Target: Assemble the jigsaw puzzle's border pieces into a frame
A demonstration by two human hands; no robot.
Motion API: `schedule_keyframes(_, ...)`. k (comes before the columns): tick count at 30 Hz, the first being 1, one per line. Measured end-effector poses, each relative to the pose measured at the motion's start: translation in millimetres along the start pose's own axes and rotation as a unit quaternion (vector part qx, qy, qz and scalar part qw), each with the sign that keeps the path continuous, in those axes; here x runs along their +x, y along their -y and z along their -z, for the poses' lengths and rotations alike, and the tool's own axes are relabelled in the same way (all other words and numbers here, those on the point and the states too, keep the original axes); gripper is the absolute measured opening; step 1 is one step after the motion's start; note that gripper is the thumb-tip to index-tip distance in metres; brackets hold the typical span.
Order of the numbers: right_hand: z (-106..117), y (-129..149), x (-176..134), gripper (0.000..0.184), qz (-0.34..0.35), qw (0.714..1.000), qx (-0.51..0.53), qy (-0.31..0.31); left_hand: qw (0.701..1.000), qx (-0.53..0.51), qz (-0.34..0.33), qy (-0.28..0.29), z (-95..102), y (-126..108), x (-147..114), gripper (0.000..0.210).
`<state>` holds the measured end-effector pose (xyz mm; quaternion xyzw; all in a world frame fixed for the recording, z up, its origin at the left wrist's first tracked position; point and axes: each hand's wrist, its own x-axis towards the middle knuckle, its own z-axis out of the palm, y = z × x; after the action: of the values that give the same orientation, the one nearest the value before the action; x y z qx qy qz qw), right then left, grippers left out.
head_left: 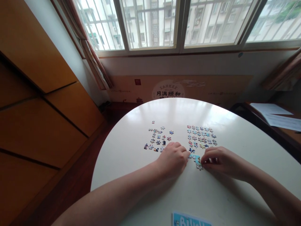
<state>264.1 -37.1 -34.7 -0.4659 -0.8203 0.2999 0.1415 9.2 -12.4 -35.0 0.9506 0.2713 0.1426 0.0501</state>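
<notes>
A small strip of joined jigsaw puzzle pieces (197, 160), partly light blue, lies on the white table between my hands. My left hand (175, 157) is curled palm down at its left end, with an index fingertip against the strip; the other fingertips are hidden. At the strip's right edge, my right hand (217, 160) pinches with thumb and forefinger at a puzzle piece, which the fingers mostly cover. Loose jigsaw pieces (158, 142) are spread beyond my left hand. Rows of further pieces (198, 133) lie beyond the strip, with a dark blue piece (192, 150) close to it.
The round white table (113, 169) has a curved far edge toward the window. A blue printed card or booklet (190, 220) lies at the near edge, partly out of view. Papers (279, 121) rest on a side surface at right. Wooden cabinets (58, 122) stand at left.
</notes>
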Motion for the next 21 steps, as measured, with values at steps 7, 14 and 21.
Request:
schedule_keyframes(7,2,1,-2,0.015,0.02,1.0,0.003,-0.008,1.0,0.014,-0.011,-0.007,-1.4,-1,-1,0.017)
schedule_keyframes(14,1,2,-4,0.02,0.031,0.99,-0.027,-0.137,0.997,0.062,0.018,-0.05,16.4,2,1,0.018)
schedule_keyframes(21,4,4,-6,0.019,0.051,0.972,-0.038,-0.228,0.917,0.166,0.359,0.055,79.4,52,-7,0.023)
